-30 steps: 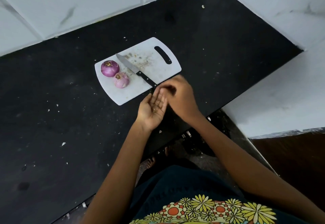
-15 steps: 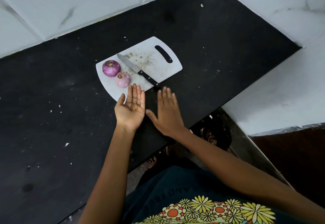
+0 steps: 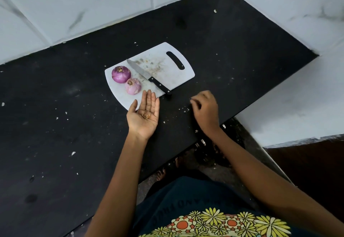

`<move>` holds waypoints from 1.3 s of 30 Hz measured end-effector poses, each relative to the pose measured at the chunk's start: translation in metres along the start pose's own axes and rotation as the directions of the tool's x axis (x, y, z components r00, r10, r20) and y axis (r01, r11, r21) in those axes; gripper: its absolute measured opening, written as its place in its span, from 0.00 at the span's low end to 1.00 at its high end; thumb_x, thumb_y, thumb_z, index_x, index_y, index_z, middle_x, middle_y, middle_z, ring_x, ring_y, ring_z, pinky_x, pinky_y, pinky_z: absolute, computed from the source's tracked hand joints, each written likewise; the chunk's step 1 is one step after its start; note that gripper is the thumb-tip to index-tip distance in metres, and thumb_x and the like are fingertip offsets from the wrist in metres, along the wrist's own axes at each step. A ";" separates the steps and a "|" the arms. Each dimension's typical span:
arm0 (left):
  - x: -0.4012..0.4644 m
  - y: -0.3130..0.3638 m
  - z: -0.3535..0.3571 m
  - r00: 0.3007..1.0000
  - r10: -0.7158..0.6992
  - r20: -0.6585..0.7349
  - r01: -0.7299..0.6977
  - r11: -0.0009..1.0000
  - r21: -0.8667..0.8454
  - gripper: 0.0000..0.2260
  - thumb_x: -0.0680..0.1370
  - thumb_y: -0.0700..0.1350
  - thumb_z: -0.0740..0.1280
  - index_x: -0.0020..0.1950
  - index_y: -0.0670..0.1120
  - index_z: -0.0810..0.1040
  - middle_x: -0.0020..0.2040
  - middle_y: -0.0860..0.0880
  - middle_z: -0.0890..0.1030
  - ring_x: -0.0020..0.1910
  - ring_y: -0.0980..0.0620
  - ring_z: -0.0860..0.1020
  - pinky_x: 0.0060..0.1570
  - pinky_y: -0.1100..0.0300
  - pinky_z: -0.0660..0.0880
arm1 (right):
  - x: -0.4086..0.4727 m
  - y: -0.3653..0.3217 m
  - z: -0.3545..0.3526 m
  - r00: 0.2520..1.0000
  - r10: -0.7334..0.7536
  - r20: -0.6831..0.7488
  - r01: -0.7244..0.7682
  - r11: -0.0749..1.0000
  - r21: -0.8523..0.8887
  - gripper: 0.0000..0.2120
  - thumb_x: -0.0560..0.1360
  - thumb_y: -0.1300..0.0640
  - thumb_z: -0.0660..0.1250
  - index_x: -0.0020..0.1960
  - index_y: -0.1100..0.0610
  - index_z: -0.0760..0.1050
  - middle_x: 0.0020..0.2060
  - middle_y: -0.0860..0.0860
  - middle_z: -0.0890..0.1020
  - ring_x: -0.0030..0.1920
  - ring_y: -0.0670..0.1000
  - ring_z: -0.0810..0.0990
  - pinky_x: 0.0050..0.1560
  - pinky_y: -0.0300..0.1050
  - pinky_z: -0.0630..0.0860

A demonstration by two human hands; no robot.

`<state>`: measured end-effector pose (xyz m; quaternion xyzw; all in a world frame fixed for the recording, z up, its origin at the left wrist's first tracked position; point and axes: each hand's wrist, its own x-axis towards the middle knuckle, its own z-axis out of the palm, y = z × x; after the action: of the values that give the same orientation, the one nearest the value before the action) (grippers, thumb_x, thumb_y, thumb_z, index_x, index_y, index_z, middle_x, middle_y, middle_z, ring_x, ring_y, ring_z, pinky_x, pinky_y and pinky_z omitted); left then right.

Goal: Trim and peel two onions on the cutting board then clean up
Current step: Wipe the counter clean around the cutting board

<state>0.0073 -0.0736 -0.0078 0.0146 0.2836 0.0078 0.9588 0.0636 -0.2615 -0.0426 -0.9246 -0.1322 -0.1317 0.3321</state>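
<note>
Head view: left hand (image 3: 144, 115) lies flat-open cupping scraps; right hand (image 3: 204, 109), at its three o'clock, should pinch crumbs (image 3: 183, 109) lightly; its grip can't be told.

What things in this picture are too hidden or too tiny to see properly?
- Right hand, head view: its back faces the camera and its fingertips are blurred, so whether they pinch a scrap is unclear.
- Scraps in the left hand: too small to identify.
- Underside of both onions: turned down onto the cutting board.
- Floor below the counter: dark, partly covered by the arms.
- Shirt print: cut off by the bottom edge.
</note>
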 end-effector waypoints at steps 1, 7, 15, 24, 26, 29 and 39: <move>0.001 -0.001 0.000 1.000 -0.003 0.003 0.003 1.000 0.004 0.19 0.82 0.46 0.57 0.47 0.37 0.84 0.49 0.42 0.85 0.44 0.45 0.85 0.47 0.50 0.81 | 0.005 -0.001 -0.002 0.997 0.083 -0.005 -0.083 0.996 -0.014 0.06 0.75 0.66 0.65 0.49 0.64 0.80 0.46 0.57 0.79 0.48 0.54 0.77 0.49 0.37 0.68; 0.009 -0.007 -0.004 0.999 -0.034 0.027 0.032 0.999 0.039 0.21 0.82 0.48 0.56 0.48 0.36 0.85 0.51 0.42 0.84 0.47 0.45 0.85 0.51 0.49 0.80 | -0.030 -0.034 0.021 0.912 -0.025 0.410 0.174 0.928 -0.330 0.20 0.78 0.60 0.62 0.67 0.68 0.70 0.66 0.67 0.72 0.69 0.66 0.68 0.68 0.57 0.65; 0.009 -0.014 -0.002 0.993 -0.099 0.067 0.091 0.989 0.118 0.22 0.82 0.51 0.55 0.55 0.36 0.82 0.57 0.42 0.83 0.53 0.44 0.83 0.57 0.47 0.77 | -0.032 -0.052 0.001 0.879 -0.065 0.473 0.245 0.912 -0.330 0.07 0.75 0.68 0.63 0.50 0.63 0.79 0.48 0.56 0.79 0.51 0.55 0.76 0.42 0.48 0.78; 0.005 -0.016 0.001 0.992 -0.118 0.055 0.107 0.981 0.164 0.27 0.83 0.55 0.50 0.59 0.37 0.80 0.60 0.41 0.81 0.57 0.43 0.82 0.68 0.51 0.68 | 0.032 -0.053 -0.008 0.915 0.333 0.229 -0.365 0.924 0.114 0.08 0.70 0.66 0.69 0.48 0.60 0.82 0.42 0.53 0.85 0.43 0.49 0.83 0.48 0.39 0.79; 0.005 -0.017 0.003 0.993 -0.109 0.048 0.100 0.981 0.167 0.28 0.83 0.55 0.48 0.61 0.38 0.79 0.61 0.41 0.81 0.57 0.44 0.82 0.68 0.52 0.68 | 0.034 -0.071 -0.017 0.923 0.323 0.211 -0.376 0.875 0.306 0.06 0.70 0.64 0.70 0.45 0.59 0.82 0.38 0.50 0.84 0.38 0.45 0.82 0.43 0.36 0.79; 0.002 -0.021 0.012 0.995 -0.094 0.046 0.082 0.974 0.213 0.27 0.83 0.55 0.46 0.62 0.40 0.78 0.61 0.43 0.81 0.52 0.48 0.83 0.59 0.55 0.75 | 0.025 -0.100 -0.024 0.913 0.227 0.339 -0.356 0.851 0.387 0.05 0.72 0.62 0.69 0.46 0.59 0.83 0.35 0.45 0.83 0.35 0.39 0.80 0.41 0.33 0.77; -0.010 -0.081 0.060 0.995 -0.019 0.095 0.000 0.980 0.201 0.23 0.84 0.50 0.47 0.64 0.39 0.76 0.63 0.44 0.79 0.69 0.49 0.72 0.72 0.55 0.64 | 0.012 -0.109 -0.045 0.818 0.496 0.291 -0.462 0.266 0.846 0.15 0.78 0.69 0.56 0.58 0.62 0.79 0.56 0.53 0.82 0.59 0.48 0.80 0.63 0.48 0.75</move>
<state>0.0319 -0.1562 0.0449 0.1101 0.2365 -0.0262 0.9650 0.0316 -0.2076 0.0580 -0.5984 0.1091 0.0498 0.7922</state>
